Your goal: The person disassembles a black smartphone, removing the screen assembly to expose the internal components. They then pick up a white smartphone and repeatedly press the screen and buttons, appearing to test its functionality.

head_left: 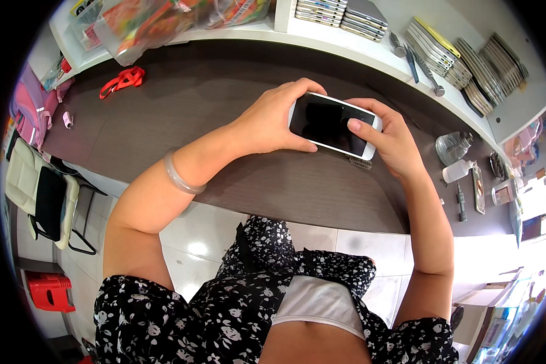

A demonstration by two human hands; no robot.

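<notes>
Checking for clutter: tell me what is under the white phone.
Under the phone: dark desk, a small tag-like piece poking out. Left hand and right hand cover the rest.

We noted phone (pixel 333 124): glossy black glass face, white plastic rim. Worktop (pixel 194 103) was matt dark woodgrain. Bangle (pixel 181 176) looked smooth, translucent. Floor tiles (pixel 194 239) were glossy.

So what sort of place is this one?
Probably a phone repair bench: stacked phones on the white shelf, hand tools on the dark counter, and both hands holding a white smartphone.
</notes>
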